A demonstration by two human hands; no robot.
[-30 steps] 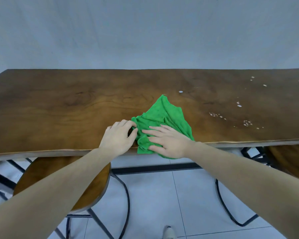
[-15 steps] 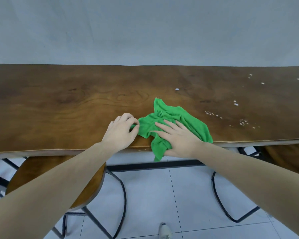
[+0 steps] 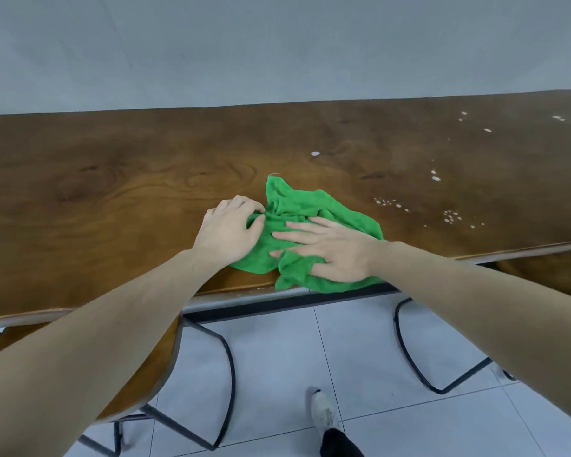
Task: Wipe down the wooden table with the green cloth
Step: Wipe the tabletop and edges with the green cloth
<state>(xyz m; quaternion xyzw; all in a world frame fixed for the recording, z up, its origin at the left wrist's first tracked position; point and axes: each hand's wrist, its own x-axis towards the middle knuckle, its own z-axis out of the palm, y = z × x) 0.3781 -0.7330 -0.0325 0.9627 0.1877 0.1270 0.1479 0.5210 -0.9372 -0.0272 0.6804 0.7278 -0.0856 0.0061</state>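
1. Head view: the green cloth (image 3: 305, 232) lies crumpled at the near edge of the wooden table (image 3: 112, 199), roughly midway along it, with its lower folds spilling just over that edge.
2. The right hand (image 3: 338, 255) lies flat on the cloth with fingers straight and spread, pressing it down; it grips nothing.
3. The left hand (image 3: 229, 227) sits at the cloth's left side with fingers curled, pinching a fold of the fabric.
4. White specks (image 3: 450, 217) are scattered toward the right end of the table, well apart from the cloth, and one white spot (image 3: 315, 153) sits beyond it toward the far edge. In my judgement little of the dirty part has been wiped.
5. Risks: with part of the cloth hanging off the near edge, a pull toward the body could drag it off onto the floor.
6. A bunched cloth covers little surface, so a stroke may pass between specks and leave them.
7. Sweeping right to left toward the near edge could push crumbs onto the stool (image 3: 145, 374) below.
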